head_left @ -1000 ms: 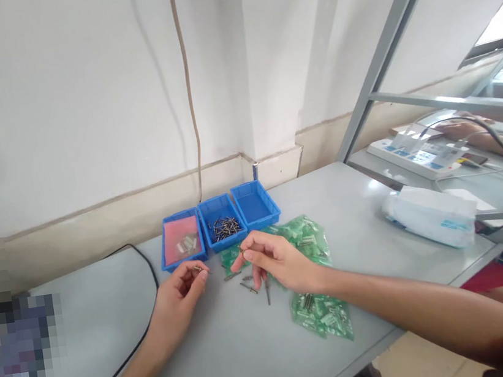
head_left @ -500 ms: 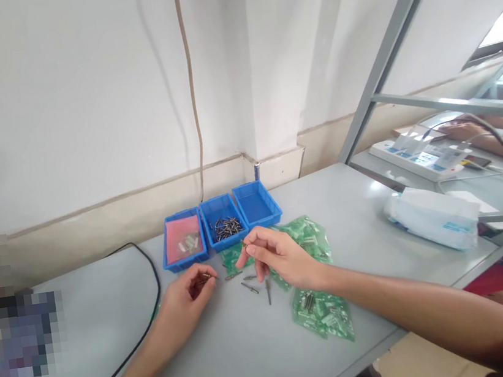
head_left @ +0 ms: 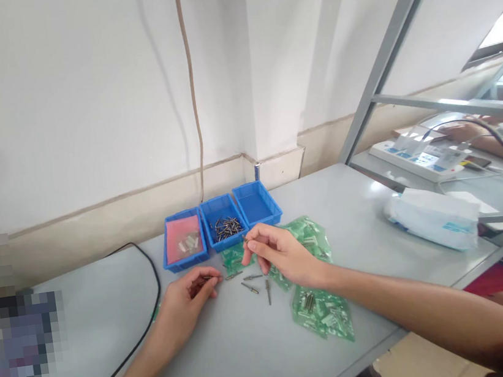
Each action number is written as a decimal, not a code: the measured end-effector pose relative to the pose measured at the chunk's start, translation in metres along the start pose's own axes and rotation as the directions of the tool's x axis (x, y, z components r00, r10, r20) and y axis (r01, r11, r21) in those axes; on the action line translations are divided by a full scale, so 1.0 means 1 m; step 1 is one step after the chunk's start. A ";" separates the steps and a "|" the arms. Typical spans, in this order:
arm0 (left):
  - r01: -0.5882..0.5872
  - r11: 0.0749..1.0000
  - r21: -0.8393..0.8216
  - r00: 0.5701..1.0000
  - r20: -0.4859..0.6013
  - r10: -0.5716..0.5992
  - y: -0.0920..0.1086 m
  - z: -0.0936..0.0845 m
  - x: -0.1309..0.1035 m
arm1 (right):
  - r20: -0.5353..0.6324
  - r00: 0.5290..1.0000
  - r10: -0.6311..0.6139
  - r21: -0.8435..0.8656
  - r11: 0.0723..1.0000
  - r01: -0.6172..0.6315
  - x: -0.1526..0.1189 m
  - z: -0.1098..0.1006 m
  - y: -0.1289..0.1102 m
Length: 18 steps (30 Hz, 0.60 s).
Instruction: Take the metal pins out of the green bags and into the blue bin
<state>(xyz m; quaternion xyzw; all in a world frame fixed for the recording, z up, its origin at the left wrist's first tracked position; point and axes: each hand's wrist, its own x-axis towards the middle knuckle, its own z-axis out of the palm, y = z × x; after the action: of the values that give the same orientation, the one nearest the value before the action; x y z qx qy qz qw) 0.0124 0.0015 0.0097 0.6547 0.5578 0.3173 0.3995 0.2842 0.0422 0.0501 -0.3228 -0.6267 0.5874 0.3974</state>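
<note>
My left hand [head_left: 190, 298] is closed above the table, its fingertips pinched on a slim metal pin that my fingers partly hide. My right hand [head_left: 283, 255] hovers at the front of the middle blue bin, thumb and forefinger pinching a small metal pin [head_left: 245, 238]; only its tip shows. Between my hands several metal pins [head_left: 250, 288] lie loose on the tabletop, each with a thin shaft and a thicker part. Green plastic bags [head_left: 320, 315] of small metal parts lie under and beside my right hand.
Three blue bins stand in a row by the wall: the left bin [head_left: 166, 260] holds a pink sheet and a small clear bag, the middle bin [head_left: 213, 202] a heap of pins. A black cable [head_left: 154, 269] curves at left. A white packet [head_left: 431, 218] lies right, near a metal frame [head_left: 371, 95].
My right hand has shifted slightly to the right, its lower fingers curling in and uncovering more of a loose pin. My left fingertips have moved slightly to the right.
</note>
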 end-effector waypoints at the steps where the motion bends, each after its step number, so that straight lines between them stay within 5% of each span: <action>1: 0.006 1.000 -0.010 1.000 -0.011 -0.006 0.001 0.000 0.000 | -0.006 1.000 -0.003 -0.009 1.000 0.003 0.000 0.000 -0.001; 9: 0.069 0.994 -0.087 0.988 -0.131 -0.080 -0.003 0.003 -0.001 | -0.023 1.000 -0.004 -0.012 1.000 0.004 0.002 -0.002 0.000; 18: 0.060 0.986 0.157 0.984 -0.175 -0.032 0.007 -0.004 -0.008 | -0.019 1.000 0.007 -0.018 1.000 -0.008 0.002 -0.003 -0.001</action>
<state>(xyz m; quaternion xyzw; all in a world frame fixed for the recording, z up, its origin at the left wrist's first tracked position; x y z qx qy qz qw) 0.0108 -0.0058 0.0180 0.6421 0.6290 0.3171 0.3026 0.2856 0.0454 0.0515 -0.3343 -0.6271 0.5800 0.3982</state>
